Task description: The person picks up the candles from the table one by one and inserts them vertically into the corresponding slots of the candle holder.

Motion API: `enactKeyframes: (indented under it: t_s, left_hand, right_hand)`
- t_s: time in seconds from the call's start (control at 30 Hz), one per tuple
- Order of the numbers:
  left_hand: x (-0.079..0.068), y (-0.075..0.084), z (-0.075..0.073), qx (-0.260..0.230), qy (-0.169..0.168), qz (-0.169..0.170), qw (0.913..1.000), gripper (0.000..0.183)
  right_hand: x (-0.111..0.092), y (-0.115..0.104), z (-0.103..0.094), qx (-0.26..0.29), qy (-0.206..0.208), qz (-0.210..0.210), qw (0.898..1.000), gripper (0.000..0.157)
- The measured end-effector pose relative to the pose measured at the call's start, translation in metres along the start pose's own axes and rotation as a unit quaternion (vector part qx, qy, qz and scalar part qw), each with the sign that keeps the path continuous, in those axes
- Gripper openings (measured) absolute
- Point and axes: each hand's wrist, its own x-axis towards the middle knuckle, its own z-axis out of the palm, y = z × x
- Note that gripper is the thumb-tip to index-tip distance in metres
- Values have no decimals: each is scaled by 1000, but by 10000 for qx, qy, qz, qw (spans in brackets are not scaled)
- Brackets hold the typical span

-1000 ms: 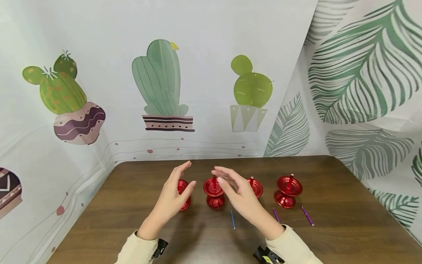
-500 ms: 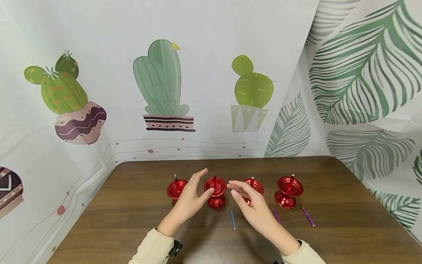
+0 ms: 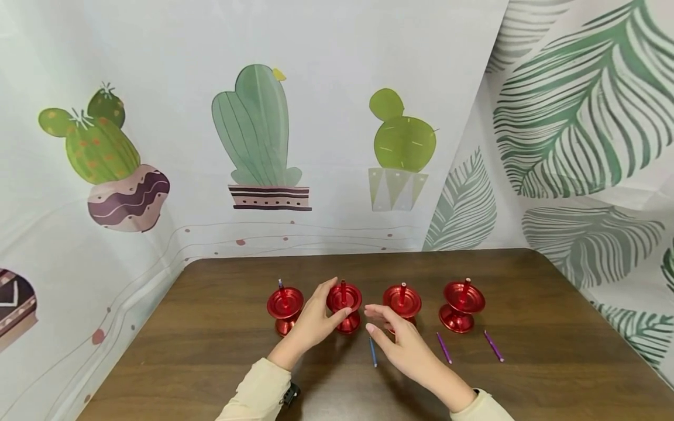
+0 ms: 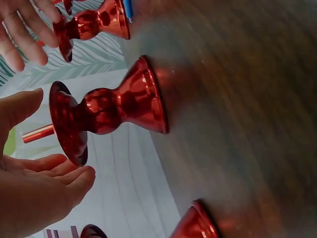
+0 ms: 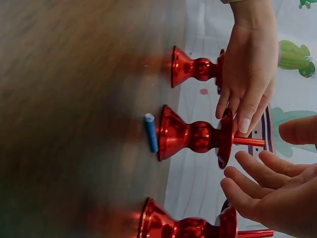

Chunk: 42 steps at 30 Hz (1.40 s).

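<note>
Several shiny red metal candle holders, each a dish on a flared foot with an upright red tube, stand in a row on the table. My left hand [image 3: 314, 323] is at the second holder from the left [image 3: 344, 297], thumb and fingers spread on either side of its dish. In the left wrist view, gaps show between that hand and the holder [image 4: 104, 111]. My right hand [image 3: 402, 342] hovers with loosely bent fingers in front of the third holder [image 3: 402, 297], partly hiding it, and holds nothing. A thin blue stick, perhaps a candle [image 3: 372, 352], lies between the hands.
The leftmost holder [image 3: 285, 303] has a dark bluish tip in its tube. At the right stands another holder [image 3: 463, 298]. Two thin purple sticks [image 3: 444, 348] lie in front on the brown wooden table [image 3: 174, 351]. A printed cloth [image 3: 337, 146] hangs behind.
My left hand has moved right, from the leftmost holder to the second one, uncovering the leftmost. My right hand has shifted right and closer to me. The holders and sticks stay put.
</note>
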Motion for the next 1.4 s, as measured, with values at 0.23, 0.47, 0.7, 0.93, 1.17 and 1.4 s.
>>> enactKeyframes:
  t_s: [0.23, 0.47, 0.7, 0.93, 1.17, 1.4]
  left_hand:
    - [2, -8, 2, -107, -107, -152, 9998, 72]
    - [5, -8, 0, -51, -264, -383, 9989, 73]
    - [6, -6, -2, -66, -414, -535, 9977, 72]
    - [7, -5, -4, -6, -391, -547, 9977, 70]
    - [7, -7, -3, 15, -384, -471, 9982, 69]
    - [7, -8, -2, 8, -387, -440, 9983, 69]
  right_hand:
    - [-4, 6, 4, -494, -392, 75, 9980, 47]
    - [-5, 12, 8, -1063, -827, 189, 9907, 54]
    - [-5, 14, 9, -1447, -1008, 252, 9840, 54]
    - [-5, 13, 10, -1866, -1154, 205, 9754, 50]
    - [-5, 12, 11, -2422, -1326, 290, 9607, 46]
    - [-1, 14, 15, -3010, -1575, 186, 9404, 46]
